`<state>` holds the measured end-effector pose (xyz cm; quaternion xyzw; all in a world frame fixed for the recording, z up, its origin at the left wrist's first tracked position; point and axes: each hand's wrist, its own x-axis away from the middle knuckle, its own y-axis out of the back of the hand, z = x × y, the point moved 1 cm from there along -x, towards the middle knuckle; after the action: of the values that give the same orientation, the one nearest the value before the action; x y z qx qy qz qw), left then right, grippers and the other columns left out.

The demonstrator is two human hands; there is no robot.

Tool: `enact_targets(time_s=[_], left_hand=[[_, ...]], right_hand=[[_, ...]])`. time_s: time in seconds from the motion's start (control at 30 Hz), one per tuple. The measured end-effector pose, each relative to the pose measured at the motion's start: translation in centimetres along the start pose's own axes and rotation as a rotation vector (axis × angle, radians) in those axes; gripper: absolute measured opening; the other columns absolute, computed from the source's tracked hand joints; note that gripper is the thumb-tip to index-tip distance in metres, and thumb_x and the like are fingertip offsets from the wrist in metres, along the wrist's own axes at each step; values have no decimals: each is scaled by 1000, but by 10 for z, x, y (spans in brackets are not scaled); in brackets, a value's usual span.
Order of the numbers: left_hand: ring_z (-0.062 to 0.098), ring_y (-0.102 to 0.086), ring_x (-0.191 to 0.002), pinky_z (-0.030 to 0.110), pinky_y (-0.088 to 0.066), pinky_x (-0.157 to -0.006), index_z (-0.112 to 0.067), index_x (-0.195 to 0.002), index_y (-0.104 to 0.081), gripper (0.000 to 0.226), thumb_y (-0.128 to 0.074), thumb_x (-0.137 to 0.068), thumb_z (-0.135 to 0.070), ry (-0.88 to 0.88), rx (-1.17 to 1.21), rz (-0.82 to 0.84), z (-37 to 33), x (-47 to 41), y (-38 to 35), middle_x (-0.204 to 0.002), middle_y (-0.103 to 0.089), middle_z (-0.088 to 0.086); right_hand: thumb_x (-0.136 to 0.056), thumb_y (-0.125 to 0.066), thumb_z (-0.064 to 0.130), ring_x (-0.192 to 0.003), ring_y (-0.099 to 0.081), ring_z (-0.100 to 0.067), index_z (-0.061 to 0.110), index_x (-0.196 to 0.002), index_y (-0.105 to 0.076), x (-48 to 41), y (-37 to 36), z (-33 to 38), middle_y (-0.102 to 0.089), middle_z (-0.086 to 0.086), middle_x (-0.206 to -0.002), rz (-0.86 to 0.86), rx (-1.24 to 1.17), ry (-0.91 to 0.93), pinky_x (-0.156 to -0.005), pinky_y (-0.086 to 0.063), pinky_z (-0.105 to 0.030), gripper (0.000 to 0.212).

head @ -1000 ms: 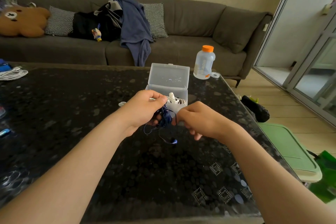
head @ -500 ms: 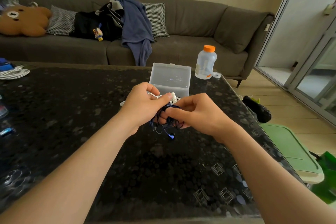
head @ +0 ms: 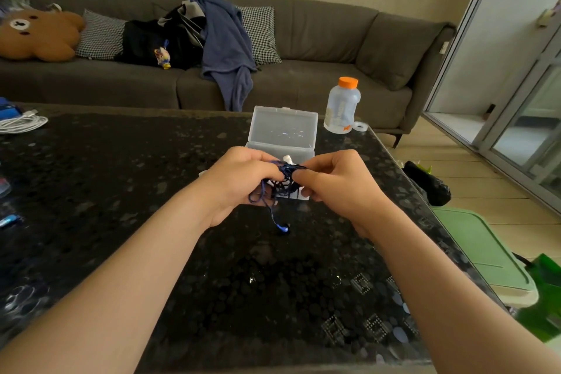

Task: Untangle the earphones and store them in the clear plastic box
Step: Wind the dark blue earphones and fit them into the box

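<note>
Pinching the tangled blue earphones [head: 283, 181] from either side, the left hand [head: 239, 179] and right hand [head: 337, 182] hold them above the dark counter [head: 151, 191], one earbud [head: 283, 228] dangling, just before the clear plastic box [head: 282, 130], its lid upright and something white [head: 287, 158] inside.

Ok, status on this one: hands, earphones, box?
Left hand and right hand pinch the tangled blue earphones. One earbud dangles below. Clear plastic box open behind them. Bottle apart, nothing blocking.

Dark speckled table [head: 121, 191], clear box [head: 282, 133], orange-capped bottle [head: 341, 106], white cable [head: 21, 123]
</note>
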<state>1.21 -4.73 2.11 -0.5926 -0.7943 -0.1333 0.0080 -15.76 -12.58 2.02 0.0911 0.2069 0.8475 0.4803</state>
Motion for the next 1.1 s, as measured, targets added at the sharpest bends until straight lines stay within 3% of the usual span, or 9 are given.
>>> enact_targets(time_s=[0.13, 0.2, 0.37, 0.47, 0.6, 0.7, 0.83, 0.97, 1.1], left_hand=[[19, -79, -100, 39, -66, -87, -18, -124, -74, 24, -67, -102, -10, -79, 85, -79, 2, 3, -1, -106, -81, 3], [20, -78, -103, 41, -65, -88, -19, -125, -73, 25, -65, -104, -7, -127, 106, -108, 4, 4, 0, -109, -81, 3], [22, -77, -105, 47, -63, -96, -18, -125, -69, 26, -67, -102, -5, -113, 157, -95, 3, 7, -4, -113, -79, 6], [22, -78, -105, 46, -62, -97, -15, -125, -68, 29, -72, -98, -3, -101, 242, -102, 0, 9, -5, -112, -80, 5], [23, -77, -104, 37, -64, -88, -19, -121, -69, 24, -68, -101, -6, -121, 224, -177, -3, 11, -5, -111, -80, 3], [23, -76, -105, 31, -63, -78, -21, -120, -70, 24, -67, -102, -6, -140, 202, -235, -3, 12, -8, -115, -78, 4], [22, -74, -105, 30, -63, -79, -21, -118, -73, 23, -66, -102, -6, -106, 281, -234, -7, 14, -8, -113, -78, 4], [20, -68, -89, 27, -54, -70, -14, -112, -75, 23, -58, -105, -1, -8, 472, -223, -10, 14, -5, -104, -77, 13], [18, -59, -75, 23, -45, -58, -2, -120, -71, 26, -51, -105, 4, 73, 669, -166, -8, 10, -3, -108, -73, 22]], right_hand=[[-97, -76, 13, -79, -80, -25, 9, -93, -78, 4, 4, 3, -81, -10, -85, 37, -262, -59, -76, -67, -36, 6], [-96, -77, 17, -83, -80, -25, 3, -95, -77, 4, 5, 3, -81, -13, -89, 40, -340, -48, -76, -67, -34, 14], [-107, -59, 11, -92, -80, -26, -3, -109, -67, 6, -3, 2, -79, -21, -102, 114, -517, -95, -75, -64, -29, 17], [-108, -57, 10, -91, -79, -25, 3, -112, -64, 3, -3, 4, -79, -19, -107, 78, -485, -80, -76, -62, -30, 10], [-109, -55, 11, -84, -76, -18, 15, -105, -59, 1, -4, 7, -78, -5, -97, 59, -451, -54, -73, -56, -30, 7], [-109, -53, 12, -78, -73, -17, 17, -106, -56, 1, -8, 9, -77, -6, -97, 71, -515, -66, -69, -56, -29, 7], [-102, -64, 10, -84, -73, -27, 18, -121, -59, 0, -7, 6, -79, -8, -99, 90, -616, -39, -79, -60, -37, 20], [-103, -60, 19, -88, -77, -31, 19, -125, -66, 0, -5, 8, -78, -15, -105, 30, -583, -54, -85, -60, -43, 22], [-98, -46, 0, -94, -75, -26, 19, -106, -76, -2, -7, -2, -78, -12, -109, -102, -275, -67, -82, -60, -40, 36]])
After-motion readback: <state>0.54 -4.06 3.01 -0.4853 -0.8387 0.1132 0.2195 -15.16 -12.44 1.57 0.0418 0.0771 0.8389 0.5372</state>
